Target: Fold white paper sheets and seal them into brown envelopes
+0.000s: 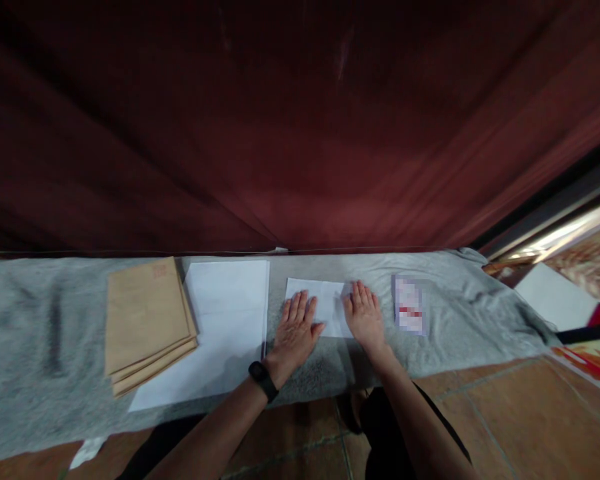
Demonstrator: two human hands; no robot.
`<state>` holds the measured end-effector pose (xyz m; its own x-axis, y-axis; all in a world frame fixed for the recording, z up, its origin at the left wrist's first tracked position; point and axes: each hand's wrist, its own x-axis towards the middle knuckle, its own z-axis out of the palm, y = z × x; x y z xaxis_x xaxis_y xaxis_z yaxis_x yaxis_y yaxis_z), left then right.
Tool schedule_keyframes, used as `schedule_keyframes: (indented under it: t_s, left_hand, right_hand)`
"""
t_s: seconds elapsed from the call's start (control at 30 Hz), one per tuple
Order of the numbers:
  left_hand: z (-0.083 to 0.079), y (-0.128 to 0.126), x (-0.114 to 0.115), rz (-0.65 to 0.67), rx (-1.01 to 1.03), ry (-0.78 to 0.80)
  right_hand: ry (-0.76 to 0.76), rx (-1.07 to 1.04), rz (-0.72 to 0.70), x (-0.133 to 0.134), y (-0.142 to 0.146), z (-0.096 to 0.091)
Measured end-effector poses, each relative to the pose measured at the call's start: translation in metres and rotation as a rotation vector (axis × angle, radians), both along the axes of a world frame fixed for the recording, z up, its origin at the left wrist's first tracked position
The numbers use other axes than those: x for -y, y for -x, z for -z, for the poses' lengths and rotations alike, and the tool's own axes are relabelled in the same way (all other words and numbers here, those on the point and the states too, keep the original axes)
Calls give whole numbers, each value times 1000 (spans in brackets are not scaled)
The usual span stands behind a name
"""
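Note:
A small folded white sheet of paper (325,300) lies on a grey cloth (40,347) covering a low surface. My left hand (296,330) rests flat on the sheet's left part, fingers stretched out and together; a black band is on that wrist. My right hand (364,317) lies flat on the sheet's right edge, fingers extended. Neither hand holds anything.
A stack of brown envelopes (147,320) lies at the left, beside a stack of white paper (220,327). A small printed item (409,305) sits to the right of my hands. A dark red curtain (300,133) hangs behind. Another white sheet (555,297) lies at far right.

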<state>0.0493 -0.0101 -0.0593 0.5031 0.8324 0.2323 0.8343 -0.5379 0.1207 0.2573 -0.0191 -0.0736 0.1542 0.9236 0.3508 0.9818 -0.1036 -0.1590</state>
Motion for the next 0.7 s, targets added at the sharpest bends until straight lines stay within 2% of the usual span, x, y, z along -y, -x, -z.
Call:
schedule_keyframes:
  t_s: [0.13, 0.23, 0.33, 0.57, 0.7]
  left_hand:
    - [1, -1, 0, -3, -12, -2]
    - [2, -1, 0, 3, -21, -8]
    - [3, 0, -1, 14, -18, -12]
    - [-1, 1, 0, 15, -13, -11]
    - [0, 2, 0, 8, -10, -15]
  right_hand:
    - [74, -58, -254, -2, 28, -7]
    - [143, -53, -340, -2, 43, -10]
    - [168, -30, -293, -4, 41, -10]
    - [170, 1, -118, -6, 13, -6]
    - [151, -10, -43, -6, 6, -7]
